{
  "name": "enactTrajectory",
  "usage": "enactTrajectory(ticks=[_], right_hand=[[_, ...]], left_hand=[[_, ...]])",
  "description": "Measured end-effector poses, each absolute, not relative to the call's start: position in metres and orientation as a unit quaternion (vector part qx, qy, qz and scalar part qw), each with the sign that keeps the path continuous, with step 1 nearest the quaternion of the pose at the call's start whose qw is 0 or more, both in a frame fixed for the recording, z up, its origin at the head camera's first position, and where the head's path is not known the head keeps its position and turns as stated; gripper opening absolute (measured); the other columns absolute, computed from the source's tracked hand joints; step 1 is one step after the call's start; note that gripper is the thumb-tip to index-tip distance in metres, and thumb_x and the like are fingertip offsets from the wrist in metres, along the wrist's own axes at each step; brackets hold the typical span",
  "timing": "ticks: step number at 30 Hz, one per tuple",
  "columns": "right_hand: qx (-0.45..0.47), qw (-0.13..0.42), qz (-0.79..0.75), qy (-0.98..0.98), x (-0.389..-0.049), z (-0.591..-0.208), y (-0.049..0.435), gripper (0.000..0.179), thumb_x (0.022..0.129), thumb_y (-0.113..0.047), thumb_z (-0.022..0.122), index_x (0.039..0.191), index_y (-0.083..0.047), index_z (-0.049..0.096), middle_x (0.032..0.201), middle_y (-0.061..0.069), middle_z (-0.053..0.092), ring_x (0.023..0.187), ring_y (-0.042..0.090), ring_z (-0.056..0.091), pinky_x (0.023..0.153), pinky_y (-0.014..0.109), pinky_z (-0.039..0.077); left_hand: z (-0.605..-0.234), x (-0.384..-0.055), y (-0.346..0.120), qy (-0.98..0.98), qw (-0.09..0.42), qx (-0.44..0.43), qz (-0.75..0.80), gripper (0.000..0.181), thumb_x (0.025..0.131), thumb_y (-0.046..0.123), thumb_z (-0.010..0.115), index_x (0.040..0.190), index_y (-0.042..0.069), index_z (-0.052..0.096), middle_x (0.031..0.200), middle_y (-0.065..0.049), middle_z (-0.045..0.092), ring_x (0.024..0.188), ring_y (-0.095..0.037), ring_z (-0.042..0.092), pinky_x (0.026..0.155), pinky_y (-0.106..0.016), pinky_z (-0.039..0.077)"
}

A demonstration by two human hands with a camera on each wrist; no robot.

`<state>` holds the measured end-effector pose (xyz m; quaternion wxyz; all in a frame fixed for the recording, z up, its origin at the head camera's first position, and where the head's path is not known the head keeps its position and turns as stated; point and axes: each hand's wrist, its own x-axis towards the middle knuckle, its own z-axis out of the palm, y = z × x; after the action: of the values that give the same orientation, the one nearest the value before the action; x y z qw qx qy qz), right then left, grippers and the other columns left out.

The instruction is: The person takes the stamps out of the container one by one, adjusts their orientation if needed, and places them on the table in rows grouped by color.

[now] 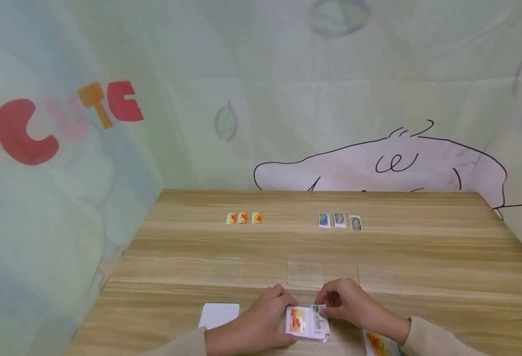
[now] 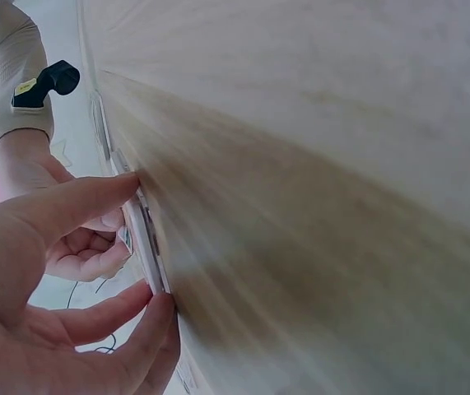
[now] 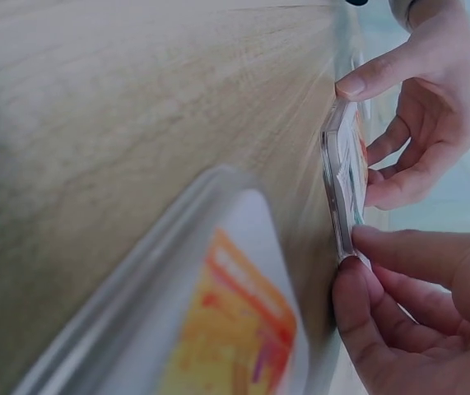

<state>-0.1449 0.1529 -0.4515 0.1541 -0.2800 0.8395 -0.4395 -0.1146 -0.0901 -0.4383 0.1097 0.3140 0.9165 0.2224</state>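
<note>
A white rounded slab (image 1: 308,333) lies on the table in front of me in the head view. My left hand (image 1: 262,316) grips its left side, thumb at one edge and fingers at the other. An orange-red picture card (image 1: 298,320) sits on the slab's left part. On its right part my right hand (image 1: 347,305) pinches a small green picture card (image 1: 317,316) by its edge. From the left wrist view, the slab (image 2: 146,239) is edge-on between the left thumb and fingers. In the right wrist view, right fingertips (image 3: 366,239) touch the slab's near end.
Another slab with an orange picture (image 1: 378,343) lies under my right forearm. A blank white card (image 1: 218,315) is left of my left hand. Several clear plates (image 1: 304,274) lie farther back. Beyond are three orange cards (image 1: 243,218) and three blue-grey cards (image 1: 340,220).
</note>
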Motion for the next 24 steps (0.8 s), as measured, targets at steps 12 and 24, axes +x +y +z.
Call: enactTrajectory(ticks=[12,24], right_hand=[[-0.289,0.150,-0.454,0.830,-0.1470,-0.4557,0.1546,0.005,0.087,-0.001,0.074,0.086,-0.006,0.072,0.080,-0.009,0.066,0.071,0.000,0.055,0.062,0.023,0.050],[-0.281,0.161,-0.474,0.818,-0.1483,-0.4554,0.1546,0.004,0.087,-0.001,0.073,0.085,-0.005,0.073,0.080,-0.006,0.067,0.072,0.001,0.056,0.063,0.023,0.050]], left_hand=[[-0.4391,-0.1142,-0.0904,0.916,0.103,0.320,0.220,0.056,0.072,0.035,0.090,0.116,0.009,0.067,0.104,0.007,0.051,0.096,-0.006,0.045,0.088,-0.022,0.044],[-0.4372,-0.1141,-0.0900,0.915,0.106,0.320,0.223,0.056,0.072,0.034,0.089,0.116,0.009,0.067,0.105,0.006,0.051,0.096,-0.006,0.045,0.088,-0.021,0.045]])
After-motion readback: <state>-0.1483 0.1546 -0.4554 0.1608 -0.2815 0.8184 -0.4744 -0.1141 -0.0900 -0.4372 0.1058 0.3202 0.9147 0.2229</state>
